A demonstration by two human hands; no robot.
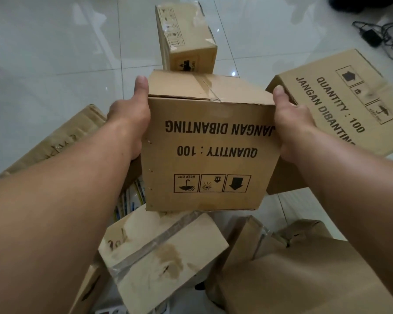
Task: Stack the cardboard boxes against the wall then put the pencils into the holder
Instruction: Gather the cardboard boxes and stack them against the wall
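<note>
Taped box (161, 252) lies closest, on the floor (55, 41). Left hand (128, 114) grips one side of the printed box (209, 143), held up mid-pile; right hand (293, 123) grips the other, thumbs on top. It looks stiff and light. Upside-down words: "JANGAN DIBANTING", "QUANTITY : 100", "KEEP DRY".

Two bare arms are being shown by the head camera. The left hand (127, 114) and the right hand (293, 123) are being seen uncovered. Only the left thumb (141, 85), the right thumb (279, 92) and the backs of the hands are being presented clearly. The left forearm (66, 189) and the right forearm (349, 177) are being shown bare up to the frame's edge.
</note>
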